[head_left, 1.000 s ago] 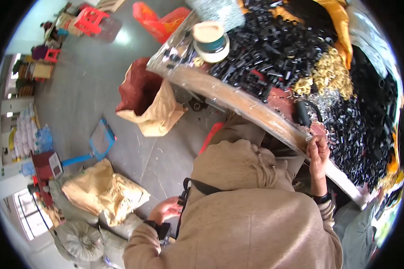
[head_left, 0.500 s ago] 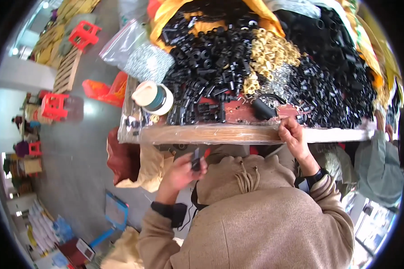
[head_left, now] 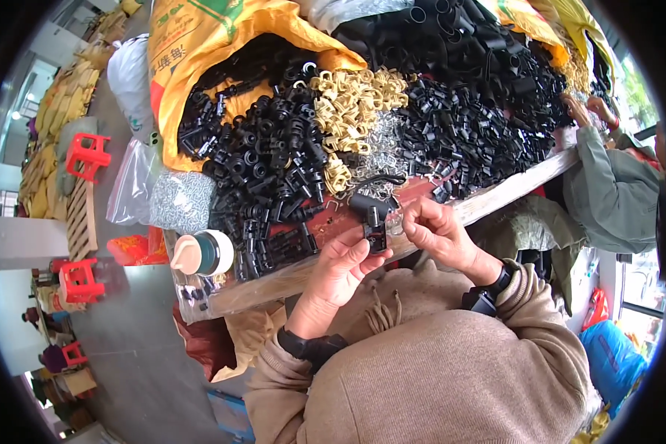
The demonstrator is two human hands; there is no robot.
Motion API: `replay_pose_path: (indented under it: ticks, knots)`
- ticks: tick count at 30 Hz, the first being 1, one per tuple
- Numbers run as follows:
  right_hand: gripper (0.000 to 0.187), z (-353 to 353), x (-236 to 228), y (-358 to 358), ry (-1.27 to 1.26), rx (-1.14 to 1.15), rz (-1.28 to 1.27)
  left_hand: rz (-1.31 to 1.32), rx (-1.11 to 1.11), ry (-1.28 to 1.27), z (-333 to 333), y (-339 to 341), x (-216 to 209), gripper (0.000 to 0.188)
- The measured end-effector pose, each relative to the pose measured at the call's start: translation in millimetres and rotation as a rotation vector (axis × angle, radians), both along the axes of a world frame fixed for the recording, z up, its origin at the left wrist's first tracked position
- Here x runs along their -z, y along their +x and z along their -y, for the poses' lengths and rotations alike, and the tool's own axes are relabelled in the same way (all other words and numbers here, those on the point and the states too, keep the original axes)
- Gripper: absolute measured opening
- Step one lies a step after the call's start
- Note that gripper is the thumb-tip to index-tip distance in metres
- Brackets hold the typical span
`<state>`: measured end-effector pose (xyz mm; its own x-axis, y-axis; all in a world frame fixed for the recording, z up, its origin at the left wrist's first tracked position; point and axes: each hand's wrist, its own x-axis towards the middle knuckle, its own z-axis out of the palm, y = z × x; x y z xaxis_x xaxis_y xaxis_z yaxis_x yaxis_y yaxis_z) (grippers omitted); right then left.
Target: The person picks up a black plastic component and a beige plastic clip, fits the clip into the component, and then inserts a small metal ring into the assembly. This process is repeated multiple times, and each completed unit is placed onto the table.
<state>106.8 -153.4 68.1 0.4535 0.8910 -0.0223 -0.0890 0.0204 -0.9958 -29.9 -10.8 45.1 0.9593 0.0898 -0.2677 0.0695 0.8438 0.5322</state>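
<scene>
My left hand (head_left: 337, 270) is closed on a small black plastic part (head_left: 375, 237), lifted over the table's front edge. The part has a squarish open body and a narrower stem pointing up. Close beside it, my right hand (head_left: 445, 238) is curled with thumb and forefinger together; whatever may be between them is too small to make out. A black cylinder (head_left: 368, 204) with a strap lies on the red tabletop (head_left: 333, 217) just beyond both hands. Past it are piles of cream plastic pieces (head_left: 355, 103), thin silvery metal pieces (head_left: 382, 144) and black fittings (head_left: 263, 140).
A lidded jar (head_left: 216, 253) stands at the table's left corner, near a clear bag of silvery pieces (head_left: 181, 201). Small black parts (head_left: 459, 126) and an orange-yellow sack (head_left: 192, 66) fill the far side. At right, a co-worker's grey sleeve (head_left: 607, 177) reaches the table.
My left hand has risen from below the table edge with the black part, coming close to my right hand. The whole view has turned, so the table now slants.
</scene>
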Motion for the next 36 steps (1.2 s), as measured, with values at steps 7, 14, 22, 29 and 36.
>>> replay_pose_path:
  ticks: [7, 14, 22, 29, 36]
  knots:
    - [0.012, -4.4, -1.3, 3.0, 0.044, -0.022, 0.191, -0.037, 0.014, 0.028, 2.6, 6.9, -4.2, 0.03]
    - [0.013, -3.4, 4.9, 1.3, 0.034, -0.053, 0.05, -0.087, 0.012, 0.061, 7.3, 10.1, -10.8, 0.027]
    - [0.009, -7.2, 1.3, 4.2, 0.061, -0.014, 0.596, -0.141, 0.025, 0.069, 7.2, 10.6, -6.6, 0.027]
    - [0.013, -10.9, -1.6, 7.1, 0.169, -0.046, 0.797, -0.091, 0.028, 0.01, 3.7, 10.1, 1.0, 0.027]
    - [0.015, -17.0, -6.2, 7.7, 0.152, -0.141, 0.869, -0.166, -0.018, 0.067, 3.6, 6.0, 3.3, 0.024]
